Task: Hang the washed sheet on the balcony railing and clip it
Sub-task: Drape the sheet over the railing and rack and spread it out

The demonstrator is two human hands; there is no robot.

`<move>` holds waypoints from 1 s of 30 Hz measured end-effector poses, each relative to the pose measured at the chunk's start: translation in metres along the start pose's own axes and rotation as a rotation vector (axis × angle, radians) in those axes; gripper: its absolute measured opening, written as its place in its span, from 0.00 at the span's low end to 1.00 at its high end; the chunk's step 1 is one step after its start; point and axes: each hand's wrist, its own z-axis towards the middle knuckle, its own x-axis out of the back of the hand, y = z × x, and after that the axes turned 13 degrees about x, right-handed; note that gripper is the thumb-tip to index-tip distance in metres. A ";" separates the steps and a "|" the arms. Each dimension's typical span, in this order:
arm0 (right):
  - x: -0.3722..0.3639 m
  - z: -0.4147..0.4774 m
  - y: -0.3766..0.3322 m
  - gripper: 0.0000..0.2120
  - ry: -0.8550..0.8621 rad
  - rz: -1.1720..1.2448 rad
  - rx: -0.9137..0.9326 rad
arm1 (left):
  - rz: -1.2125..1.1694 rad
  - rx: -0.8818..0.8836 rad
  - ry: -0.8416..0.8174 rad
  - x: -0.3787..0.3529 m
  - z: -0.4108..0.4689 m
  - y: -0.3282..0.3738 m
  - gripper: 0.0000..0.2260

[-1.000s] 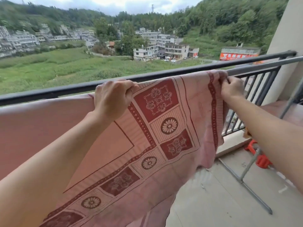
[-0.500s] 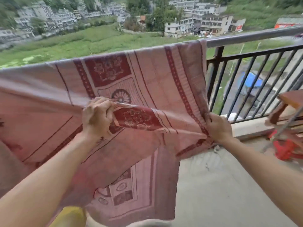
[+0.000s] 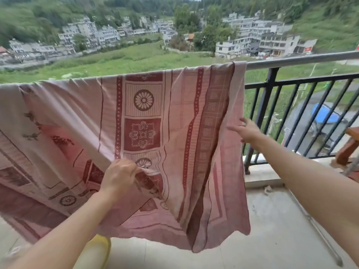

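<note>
Pink sheet with maroon floral squares (image 3: 147, 105) is hanging over the top of the dark metal balcony railing (image 3: 303, 59) — left hand (image 3: 120, 175) is gripping a bunched fold, probably pulling it even, while right hand (image 3: 247, 131) is reaching open-fingered at its right edge.

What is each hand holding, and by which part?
The left hand grips the sheet by a fold in its lower hanging part; the right hand holds nothing.
</note>
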 end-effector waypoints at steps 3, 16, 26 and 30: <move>0.012 0.036 -0.069 0.44 0.106 0.264 0.064 | -0.005 0.023 0.002 0.020 -0.012 -0.003 0.11; 0.047 0.112 -0.049 0.19 0.303 0.085 0.278 | 0.203 0.261 -0.062 0.044 -0.010 0.067 0.14; 0.135 0.130 -0.033 0.08 0.117 0.414 0.179 | 0.135 0.313 -0.125 -0.008 0.019 0.161 0.09; 0.154 0.136 -0.088 0.17 -0.221 0.463 0.211 | 0.008 0.260 0.054 0.017 0.070 0.209 0.12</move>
